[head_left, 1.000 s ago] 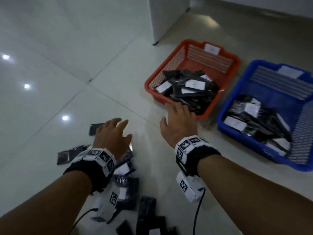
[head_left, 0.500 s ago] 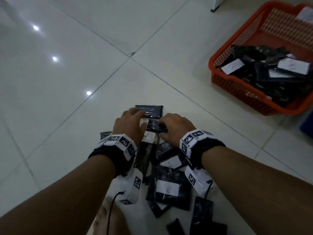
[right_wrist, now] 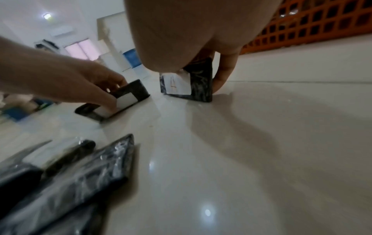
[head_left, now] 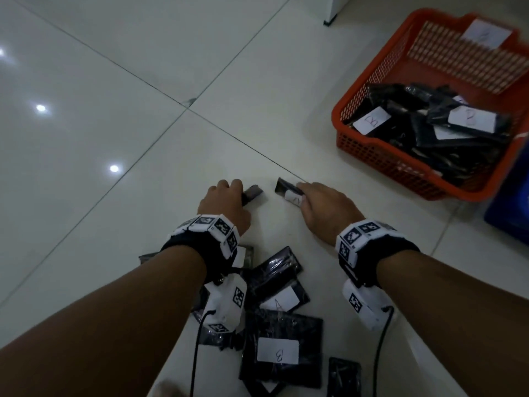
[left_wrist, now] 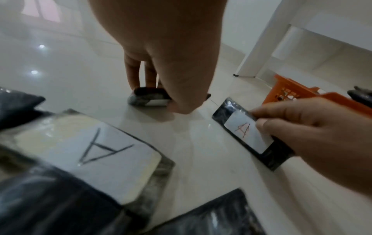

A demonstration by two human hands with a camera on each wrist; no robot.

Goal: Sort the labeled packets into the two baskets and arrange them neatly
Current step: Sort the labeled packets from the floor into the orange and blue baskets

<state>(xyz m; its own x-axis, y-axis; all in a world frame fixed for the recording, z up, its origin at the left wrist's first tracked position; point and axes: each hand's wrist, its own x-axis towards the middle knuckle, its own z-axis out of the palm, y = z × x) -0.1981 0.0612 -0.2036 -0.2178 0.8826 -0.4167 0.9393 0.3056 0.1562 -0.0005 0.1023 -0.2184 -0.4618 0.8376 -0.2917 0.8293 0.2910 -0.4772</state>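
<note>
Glossy pale floor tiles [head_left: 120, 90] with dark grout lines mirror ceiling lights at the left of the frame. At centre, the left hand [head_left: 226, 206] pinches a black packet [head_left: 253, 191] on the floor; the right hand [head_left: 326, 207] pinches an A-labelled packet [head_left: 289, 191] beside it. More packets [head_left: 282, 348] lie at bottom centre. An orange basket [head_left: 369, 150] holding packets sits upper right, a white furniture leg [left_wrist: 259, 47] beyond it.

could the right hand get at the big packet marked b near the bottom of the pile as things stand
Probably not yet: the right hand is pinching a packet marked A, so it is occupied. The B packet itself lies on top of the pile, label uncovered, beside the right forearm.
</note>
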